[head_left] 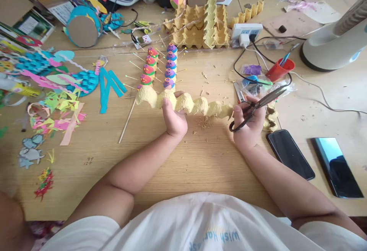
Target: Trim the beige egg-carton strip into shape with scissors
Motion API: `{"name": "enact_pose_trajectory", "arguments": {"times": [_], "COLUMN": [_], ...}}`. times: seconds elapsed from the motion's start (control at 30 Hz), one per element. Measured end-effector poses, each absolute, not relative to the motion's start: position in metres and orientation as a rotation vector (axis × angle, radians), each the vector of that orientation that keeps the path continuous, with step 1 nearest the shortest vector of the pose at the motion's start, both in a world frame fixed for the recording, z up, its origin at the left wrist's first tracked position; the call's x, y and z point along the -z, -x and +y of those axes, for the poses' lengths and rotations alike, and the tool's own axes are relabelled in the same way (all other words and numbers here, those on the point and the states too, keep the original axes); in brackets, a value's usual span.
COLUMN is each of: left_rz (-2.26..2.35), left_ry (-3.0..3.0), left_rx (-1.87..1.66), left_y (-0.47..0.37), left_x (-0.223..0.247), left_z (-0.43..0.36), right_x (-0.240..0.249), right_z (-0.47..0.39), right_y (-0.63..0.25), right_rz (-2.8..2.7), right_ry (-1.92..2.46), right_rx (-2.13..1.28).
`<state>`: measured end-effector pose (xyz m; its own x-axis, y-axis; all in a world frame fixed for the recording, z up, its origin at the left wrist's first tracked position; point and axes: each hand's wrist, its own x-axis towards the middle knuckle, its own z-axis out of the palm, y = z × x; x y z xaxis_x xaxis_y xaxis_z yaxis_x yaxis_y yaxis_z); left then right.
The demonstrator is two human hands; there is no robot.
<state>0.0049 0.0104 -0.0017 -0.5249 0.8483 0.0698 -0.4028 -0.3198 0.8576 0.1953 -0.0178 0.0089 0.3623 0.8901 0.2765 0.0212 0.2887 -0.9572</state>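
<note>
A strip of yellow egg carton [200,106], a row of bumpy cups cut from a tray, is held level above the table. My left hand [175,119] grips it from below near its left part, thumb in front. In my right hand [250,123] is a pair of black-handled scissors [265,100], its blades pointing up and to the right, away from the strip. That hand's thumb is at the strip's right end. Just behind the strip stand two painted egg-carton caterpillars, one red and green [149,69], one purple and blue [171,65], with pins stuck along their sides.
Egg trays [197,27] and a power strip [247,30] with cables lie at the back. A red cup [280,70] and two phones [291,154] are on the right. Paper scraps [57,109] and a thin stick [127,123] lie left. A person's arm [13,220] shows lower left.
</note>
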Motion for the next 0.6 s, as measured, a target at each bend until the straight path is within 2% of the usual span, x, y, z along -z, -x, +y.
{"name": "enact_pose_trajectory", "arguments": {"times": [0.13, 0.4, 0.6], "left_rz": [1.045, 0.954, 0.921], "left_ry": [-0.655, -0.715, -0.801], "left_rx": [-1.865, -1.757, -1.632], "left_y": [-0.0063, -0.0059, -0.0068], "left_x": [-0.0007, -0.0052, -0.001], "left_z": [0.0104, 0.007, 0.0039], "right_x": [-0.0077, -0.0058, -0.0087], "right_z": [-0.0133, -0.0101, -0.0113], "right_y": [-0.1966, -0.1984, -0.1994], "right_rz": [-1.065, -1.183, -1.227], "right_ry": [1.112, 0.962, 0.874], "right_rx": [-0.855, -1.647, -1.813]}}
